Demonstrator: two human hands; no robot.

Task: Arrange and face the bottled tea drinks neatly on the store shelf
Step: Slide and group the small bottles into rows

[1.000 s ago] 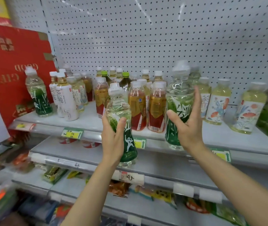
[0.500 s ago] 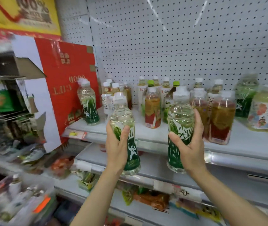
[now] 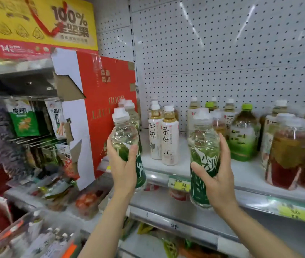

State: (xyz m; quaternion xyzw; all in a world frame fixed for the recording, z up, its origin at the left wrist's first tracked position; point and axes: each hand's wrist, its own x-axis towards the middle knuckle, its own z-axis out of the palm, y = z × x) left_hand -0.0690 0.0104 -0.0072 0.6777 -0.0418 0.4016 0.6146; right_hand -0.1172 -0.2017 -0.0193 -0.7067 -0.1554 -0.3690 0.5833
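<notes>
Both hands have shifted left along the shelf. At centre frame, the left hand grips one green bottle and the right hand grips another; white bottles stand behind.

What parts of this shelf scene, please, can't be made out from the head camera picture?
Head view only:
- Left-hand green bottle: label mostly covered by the left hand.
- Right-hand green bottle: lower side behind the right hand.
- Amber tea bottles: cut off by the right edge.
- Yellow price tag: print too blurred to read.
- Bottles at bottom left: motion-blurred.
</notes>
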